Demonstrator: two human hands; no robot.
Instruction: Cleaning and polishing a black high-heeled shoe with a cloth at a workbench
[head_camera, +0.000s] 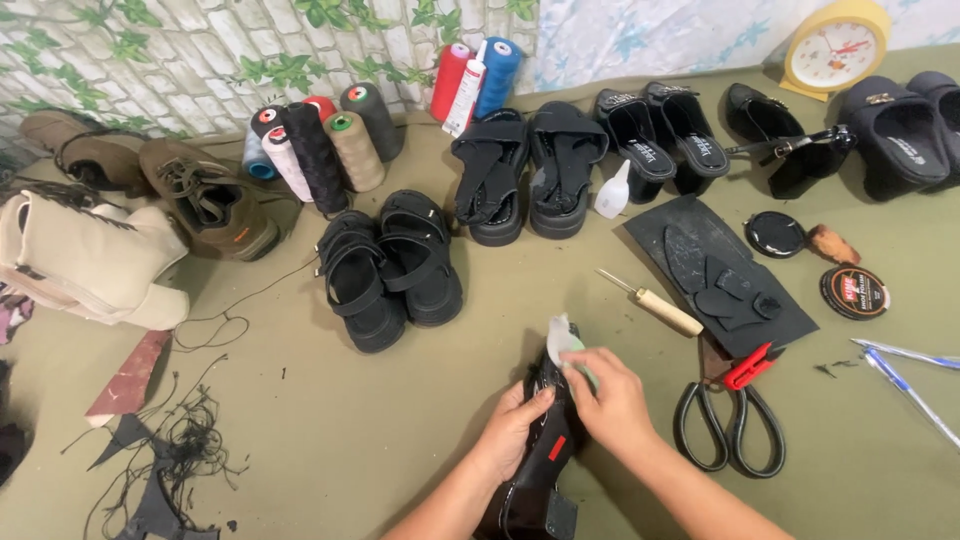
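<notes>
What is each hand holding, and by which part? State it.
Left hand grips the black shoe around its middle. Right hand pinches a small white glue bottle by its body, over the shoe.

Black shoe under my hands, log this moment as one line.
left hand: steadies black shoe | right hand: holds small pale glue bottle at shoe | black-handled scissors alongside

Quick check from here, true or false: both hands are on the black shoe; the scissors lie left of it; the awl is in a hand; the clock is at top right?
1. Both hands are on the black shoe: true; left hand, right hand.
2. The scissors lie left of it: false, they lie right.
3. The awl is in a hand: false, it lies on the mat.
4. The yellow clock is at top right: true.
</notes>
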